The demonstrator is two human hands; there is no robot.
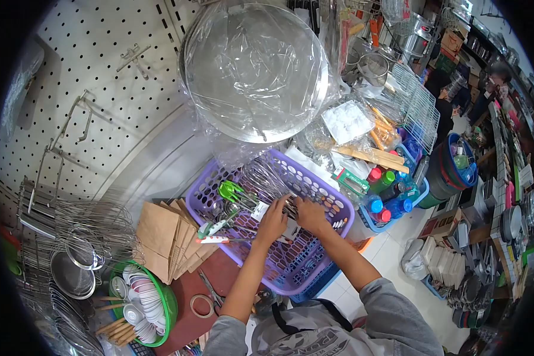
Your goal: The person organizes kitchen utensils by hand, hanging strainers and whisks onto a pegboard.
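Note:
A purple plastic basket (348,209) stands in front of me with kitchen utensils in it. Inside lie what look like wire whisks (263,178), their wire ends towards the back wall. My left hand (273,221) is closed at their handle end, fingertips bent inward. Close beside it, my right hand (310,215) curls around the same metal handles; the fingers partly hide them. Bright green-handled utensils (231,191) lie to the left of my hands. A utensil with a white and orange handle (213,240) rests over the basket's left rim.
Brown cardboard pieces (159,231), scissors (210,289) and a tape roll (202,306) lie to the left. A green basket (171,311) holds white spoons. Large plastic-wrapped round pans (255,71) hang above. Bottles with coloured caps (391,191) stand at right. Further right, a person (442,101) is among shelves.

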